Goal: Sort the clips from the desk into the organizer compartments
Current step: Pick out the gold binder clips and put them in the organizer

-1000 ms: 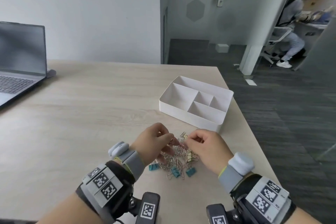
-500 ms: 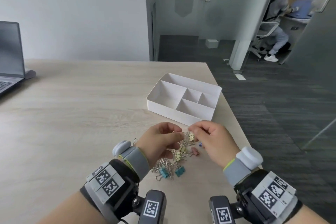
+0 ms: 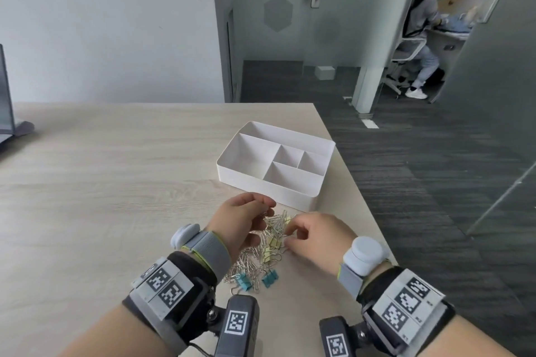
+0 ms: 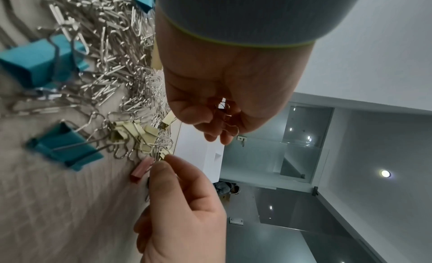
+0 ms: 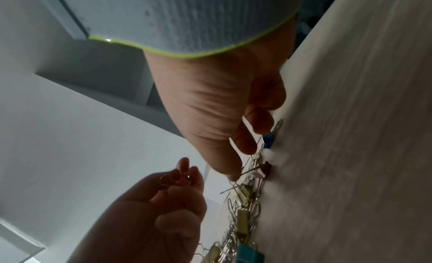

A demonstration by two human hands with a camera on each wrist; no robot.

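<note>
Two hands are working the clip pile [image 3: 262, 249] on the worktop [image 3: 101, 197]. Left hand [image 3: 242, 222], its grip curled, is pinching a small wire clip [image 4: 223, 108] above the pile. Right hand [image 3: 316, 236] is pinching a yellow clip [image 4: 164, 153] at the pile's edge; it should lift slowly so tangled neighbours drop. Beyond both grips, the organizer [image 3: 316, 182] is standing unfilled.

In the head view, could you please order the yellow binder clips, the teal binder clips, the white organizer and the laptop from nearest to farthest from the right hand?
From the right hand:
1. Yellow binder clips, at its fingertips.
2. Teal binder clips, nearer the body, leftward.
3. White organizer, beyond the pile.
4. Laptop, far left edge.
</note>
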